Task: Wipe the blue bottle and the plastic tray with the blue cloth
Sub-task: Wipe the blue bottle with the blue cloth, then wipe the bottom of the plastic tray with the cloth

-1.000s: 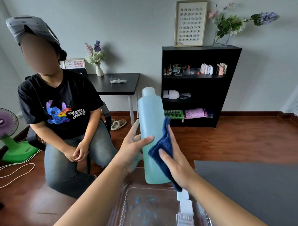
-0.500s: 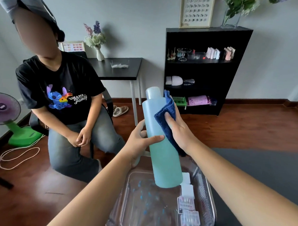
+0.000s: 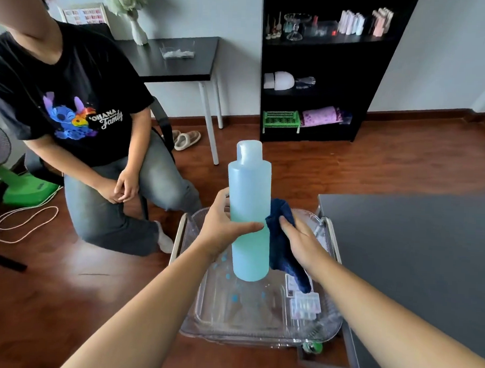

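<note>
A tall light-blue bottle (image 3: 250, 192) stands upright in the air above the clear plastic tray (image 3: 194, 232). My left hand (image 3: 222, 227) grips it around the middle, thumb across the front. My right hand (image 3: 300, 239) holds the dark blue cloth (image 3: 281, 249) pressed against the bottle's right side at mid height; the cloth's tail hangs down toward the tray. The tray sits on a small cart and holds small white boxes (image 3: 304, 304) at its right.
A seated person (image 3: 98, 138) in a black shirt is close on the left. A grey tabletop (image 3: 416, 261) lies to the right of the tray. Behind stand a black shelf (image 3: 315, 75), a black side table (image 3: 180, 61) and a green fan (image 3: 19, 185).
My right hand slid the cloth down the bottle's side from near the cap to mid height. The view tilted downward, so the bottle and tray sit lower and more central.
</note>
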A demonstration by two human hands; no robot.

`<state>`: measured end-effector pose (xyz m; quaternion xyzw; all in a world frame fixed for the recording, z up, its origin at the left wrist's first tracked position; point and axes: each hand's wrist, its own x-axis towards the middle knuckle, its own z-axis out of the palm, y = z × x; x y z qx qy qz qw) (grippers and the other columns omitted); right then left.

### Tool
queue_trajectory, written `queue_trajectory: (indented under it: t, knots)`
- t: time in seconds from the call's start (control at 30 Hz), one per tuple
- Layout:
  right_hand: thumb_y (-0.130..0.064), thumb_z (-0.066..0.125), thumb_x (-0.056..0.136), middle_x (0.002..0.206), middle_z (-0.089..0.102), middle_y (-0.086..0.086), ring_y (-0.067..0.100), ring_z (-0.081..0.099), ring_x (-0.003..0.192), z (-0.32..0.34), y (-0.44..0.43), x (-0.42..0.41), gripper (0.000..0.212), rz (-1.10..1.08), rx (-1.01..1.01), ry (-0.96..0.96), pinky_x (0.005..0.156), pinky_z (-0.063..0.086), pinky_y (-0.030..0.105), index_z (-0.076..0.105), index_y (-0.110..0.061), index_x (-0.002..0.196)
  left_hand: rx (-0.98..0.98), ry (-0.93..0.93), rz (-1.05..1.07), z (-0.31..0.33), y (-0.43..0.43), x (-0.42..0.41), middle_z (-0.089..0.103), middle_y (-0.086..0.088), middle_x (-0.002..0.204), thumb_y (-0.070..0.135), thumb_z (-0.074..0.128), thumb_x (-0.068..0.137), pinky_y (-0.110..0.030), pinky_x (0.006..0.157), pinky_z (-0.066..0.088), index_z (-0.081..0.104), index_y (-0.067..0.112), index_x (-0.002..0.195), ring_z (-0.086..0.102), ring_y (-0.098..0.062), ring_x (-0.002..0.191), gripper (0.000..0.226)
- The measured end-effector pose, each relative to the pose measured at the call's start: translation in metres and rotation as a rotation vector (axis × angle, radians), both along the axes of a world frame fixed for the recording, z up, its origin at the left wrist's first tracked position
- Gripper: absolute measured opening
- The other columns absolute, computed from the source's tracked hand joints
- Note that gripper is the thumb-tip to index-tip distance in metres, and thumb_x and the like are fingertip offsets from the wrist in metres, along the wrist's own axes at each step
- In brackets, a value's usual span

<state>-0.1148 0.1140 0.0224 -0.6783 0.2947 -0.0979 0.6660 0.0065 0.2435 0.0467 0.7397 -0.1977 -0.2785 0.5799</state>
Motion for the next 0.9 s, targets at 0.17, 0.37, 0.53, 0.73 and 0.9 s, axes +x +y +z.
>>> queue_trajectory:
  t: [0.17,0.37,0.53,0.73,0.9]
  knots:
    - [-0.029,0.039,0.102,0.124,0.056,-0.007,0.011,0.050,0.113,-0.012,-0.011,-0.017,0.036,-0.237,0.005,0.078,0.096,0.033,0.026,0.047,-0.025,0.136,0.022,0.013,0.029,-0.030,-0.015,0.000,0.067,-0.001,0.112,0.020,0.090,0.050,-0.048,0.088,0.055,0.053,0.020,0.117,0.065,-0.020,0.102,0.076]
    - [-0.028,0.037,0.102,0.132,0.054,-0.002,0.019,0.049,0.124,-0.027,-0.025,-0.026,0.037,-0.349,-0.031,0.149,0.111,0.034,0.038,0.044,-0.022,0.137,0.130,-0.109,0.084,-0.067,-0.048,0.001,0.059,0.011,0.109,0.030,0.087,0.051,-0.040,0.083,0.053,0.043,0.037,0.116,0.059,-0.018,0.102,0.079]
    - [-0.031,0.038,0.101,0.124,0.057,-0.007,0.012,0.052,0.115,-0.042,-0.026,-0.025,0.028,-0.309,0.014,0.175,0.100,0.035,0.027,0.051,-0.029,0.126,0.212,-0.096,0.064,-0.093,-0.066,-0.001,0.055,0.023,0.095,0.027,0.084,0.051,-0.029,0.074,0.045,0.040,0.043,0.108,0.056,-0.016,0.096,0.073]
    - [-0.032,0.037,0.101,0.123,0.057,-0.006,0.014,0.053,0.113,-0.054,-0.023,-0.024,0.027,-0.274,0.049,0.195,0.100,0.038,0.032,0.049,-0.035,0.126,0.213,-0.067,0.051,-0.107,-0.070,-0.003,0.054,0.030,0.097,0.027,0.081,0.050,-0.011,0.062,0.039,0.038,0.049,0.109,0.053,0.005,0.090,0.076]
    - [-0.033,0.037,0.102,0.129,0.057,-0.002,0.018,0.054,0.116,-0.054,-0.016,-0.027,0.037,-0.240,0.087,0.223,0.104,0.039,0.035,0.046,-0.026,0.137,0.237,-0.067,-0.042,-0.108,-0.062,0.000,0.052,0.035,0.100,0.025,0.085,0.050,-0.009,0.064,0.038,0.030,0.063,0.109,0.053,-0.002,0.095,0.089]
